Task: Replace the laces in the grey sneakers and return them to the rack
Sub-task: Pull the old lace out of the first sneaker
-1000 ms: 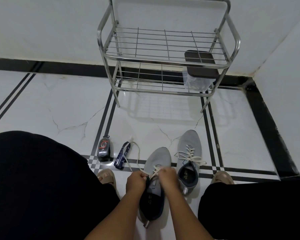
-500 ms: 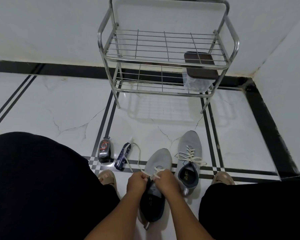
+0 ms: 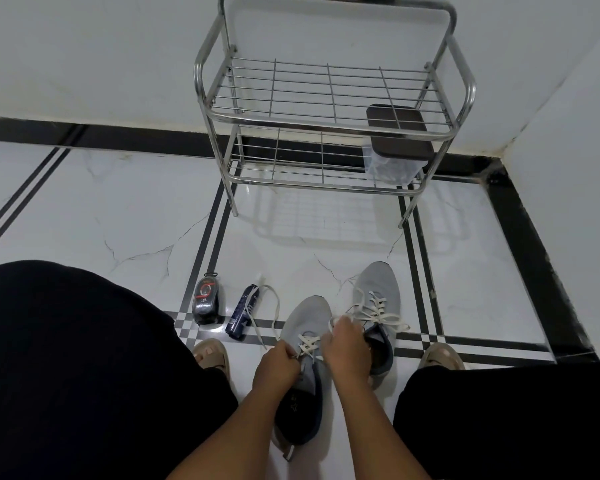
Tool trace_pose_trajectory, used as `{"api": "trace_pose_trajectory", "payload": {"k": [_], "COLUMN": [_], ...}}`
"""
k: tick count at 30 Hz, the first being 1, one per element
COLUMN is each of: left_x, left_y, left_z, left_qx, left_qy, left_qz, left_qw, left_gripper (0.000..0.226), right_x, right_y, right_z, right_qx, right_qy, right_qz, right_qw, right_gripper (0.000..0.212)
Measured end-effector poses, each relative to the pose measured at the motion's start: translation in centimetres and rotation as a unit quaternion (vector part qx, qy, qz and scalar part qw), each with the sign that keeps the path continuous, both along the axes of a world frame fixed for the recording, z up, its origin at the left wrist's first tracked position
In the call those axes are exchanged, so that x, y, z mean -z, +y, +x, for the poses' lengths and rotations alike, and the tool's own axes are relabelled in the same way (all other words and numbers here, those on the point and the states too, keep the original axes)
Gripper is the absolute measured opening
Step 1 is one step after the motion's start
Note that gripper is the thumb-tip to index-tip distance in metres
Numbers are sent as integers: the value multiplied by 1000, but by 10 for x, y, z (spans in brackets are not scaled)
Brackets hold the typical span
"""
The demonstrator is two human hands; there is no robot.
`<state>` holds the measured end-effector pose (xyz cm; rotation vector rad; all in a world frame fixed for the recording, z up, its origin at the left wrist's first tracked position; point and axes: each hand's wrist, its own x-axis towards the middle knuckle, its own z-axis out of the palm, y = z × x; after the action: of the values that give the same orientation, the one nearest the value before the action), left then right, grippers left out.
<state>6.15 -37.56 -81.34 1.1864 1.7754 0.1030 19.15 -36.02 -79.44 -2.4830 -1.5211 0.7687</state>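
Note:
Two grey sneakers lie on the white floor between my knees. The nearer sneaker (image 3: 305, 320) is partly laced with a cream lace (image 3: 307, 344). My left hand (image 3: 276, 367) grips the sneaker's left side at the eyelets and pinches the lace there. My right hand (image 3: 345, 348) pinches the lace's other end and holds it up over the sneaker. A loose length of lace (image 3: 274, 306) loops away to the left across the floor. The second sneaker (image 3: 378, 289) stands to the right, fully laced. The steel rack (image 3: 326, 119) stands against the wall ahead.
A dark-lidded clear box (image 3: 395, 147) sits on the rack's lower shelf at the right. A black shoe-polish applicator (image 3: 207, 301) and a dark blue tube (image 3: 241, 313) lie on the floor left of the sneakers. My black-clad knees and sandalled feet flank the sneakers.
My right hand has moved up and to the right, drawing the lace out through the eyelets. More crossed lacing now shows on the nearer sneaker. My left hand stays put.

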Motion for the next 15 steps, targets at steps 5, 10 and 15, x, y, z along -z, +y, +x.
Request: {"api": "trace_pose_trajectory", "payload": {"k": [5,10,15], "left_x": [3,-3,5], "left_y": [1,1,4], "left_z": [-4,-9,2], "left_qx": [11,22,173], "left_qy": [68,187,202], "left_qz": [24,40,162], "left_qw": [997,981,950], "left_gripper": [11,22,27], "right_x": [18,24,28], "right_y": [-27,-23,-24], "right_z": [-3,3,-4], "right_qx": [-48,253,178], "right_qy": [60,356,325], "right_qz": [-206,-207,-185], "right_qw": [976,875,910], "right_gripper": [34,9,25]}}
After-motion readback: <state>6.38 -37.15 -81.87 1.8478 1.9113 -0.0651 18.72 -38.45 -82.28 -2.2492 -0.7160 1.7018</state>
